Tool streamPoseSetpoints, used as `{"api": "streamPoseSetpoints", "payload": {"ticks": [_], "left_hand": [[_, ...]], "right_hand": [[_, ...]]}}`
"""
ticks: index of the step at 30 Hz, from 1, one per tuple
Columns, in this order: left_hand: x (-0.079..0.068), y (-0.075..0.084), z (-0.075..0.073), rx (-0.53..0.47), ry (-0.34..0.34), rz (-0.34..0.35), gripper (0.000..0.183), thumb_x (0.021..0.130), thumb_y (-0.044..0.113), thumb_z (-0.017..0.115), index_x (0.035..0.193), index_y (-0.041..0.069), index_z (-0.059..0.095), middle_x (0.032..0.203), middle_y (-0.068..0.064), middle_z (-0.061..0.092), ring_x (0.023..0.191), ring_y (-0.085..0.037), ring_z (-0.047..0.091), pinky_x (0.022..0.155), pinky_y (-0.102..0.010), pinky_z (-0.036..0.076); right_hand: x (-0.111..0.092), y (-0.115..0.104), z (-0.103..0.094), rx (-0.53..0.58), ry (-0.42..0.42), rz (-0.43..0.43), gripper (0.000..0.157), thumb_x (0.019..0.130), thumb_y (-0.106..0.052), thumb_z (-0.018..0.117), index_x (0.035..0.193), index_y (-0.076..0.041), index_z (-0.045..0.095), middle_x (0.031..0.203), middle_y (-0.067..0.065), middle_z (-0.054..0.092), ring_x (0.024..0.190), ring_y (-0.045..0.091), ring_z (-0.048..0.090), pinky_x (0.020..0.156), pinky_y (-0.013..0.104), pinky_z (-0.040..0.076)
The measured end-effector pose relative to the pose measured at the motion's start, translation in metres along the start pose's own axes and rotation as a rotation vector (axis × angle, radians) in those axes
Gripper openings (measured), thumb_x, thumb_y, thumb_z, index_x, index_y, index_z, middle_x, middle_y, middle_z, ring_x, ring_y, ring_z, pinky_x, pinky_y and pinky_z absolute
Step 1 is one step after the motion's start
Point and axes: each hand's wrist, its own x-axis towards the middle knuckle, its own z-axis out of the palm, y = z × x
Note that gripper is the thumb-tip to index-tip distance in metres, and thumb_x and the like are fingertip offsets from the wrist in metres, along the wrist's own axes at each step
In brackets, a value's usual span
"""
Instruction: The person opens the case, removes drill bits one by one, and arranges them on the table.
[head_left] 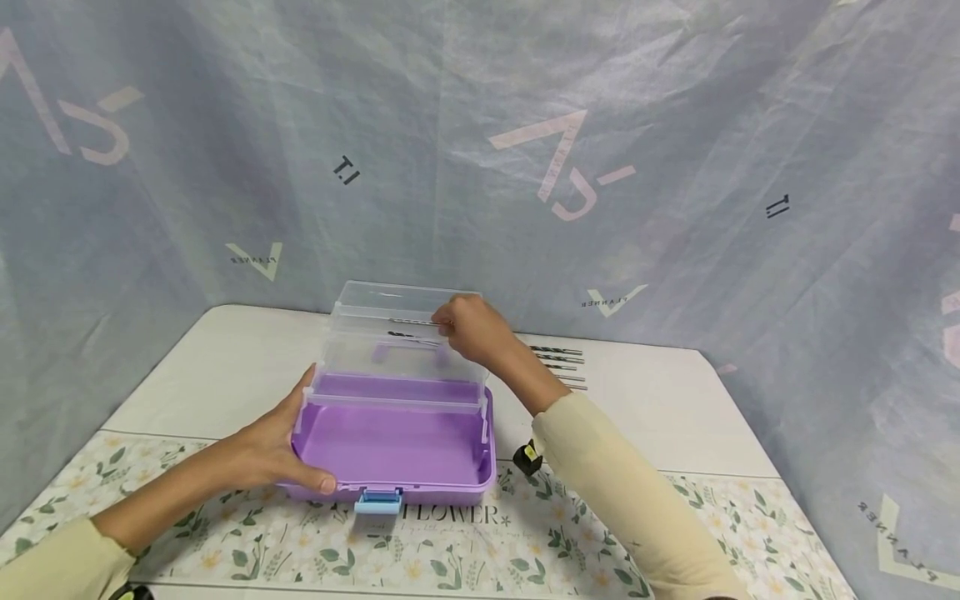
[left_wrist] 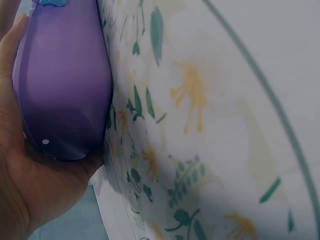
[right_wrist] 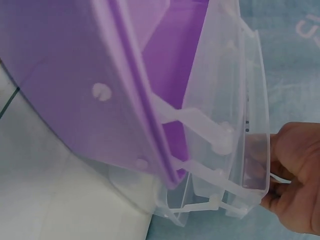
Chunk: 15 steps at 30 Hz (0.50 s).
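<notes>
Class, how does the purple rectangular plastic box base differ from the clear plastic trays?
The box base is opaque purple; the trays are transparent. The box base rests on the flower-patterned table; the trays are raised on whitish hinged arms. Both form one linked box.

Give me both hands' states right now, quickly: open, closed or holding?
Left hand: holding the purple box at its side.
Right hand: pinching a thin drill bit.
</notes>
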Motion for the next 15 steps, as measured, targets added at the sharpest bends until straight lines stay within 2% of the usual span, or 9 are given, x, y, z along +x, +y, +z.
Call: {"api": "streamPoseSetpoints", "payload": {"ticks": [7, 15], "left_hand": [[-0.0015, 0.0022, -0.0016, 0.040, 0.010, -0.029, 0.169, 0.071, 0.017, 0.108, 0.180, 0.030, -0.021, 0.165, -0.033, 0.045, 0.124, -0.034, 0.069, 0.104, -0.050, 0.058], [-0.0007, 0.0008, -0.0008, 0.012, 0.001, -0.016, 0.167, 0.071, 0.014, 0.107, 0.180, 0.026, -0.019, 0.163, -0.034, 0.045, 0.124, -0.037, 0.069, 0.099, -0.038, 0.062]], "right_hand": [[0.0028, -0.0029, -0.0014, 0.014, -0.012, 0.053, 0.023, 0.108, 0.000, 0.069, 0.122, -0.003, 0.087, 0.126, 0.013, 0.085, 0.125, 0.031, 0.079, 0.104, 0.042, 0.065], [0.0030, -0.0014, -0.0004, 0.007, -0.017, 0.044, 0.020, 0.107, 0.001, 0.070, 0.114, -0.004, 0.088, 0.119, 0.011, 0.086, 0.118, 0.029, 0.080, 0.100, 0.041, 0.066]]}}
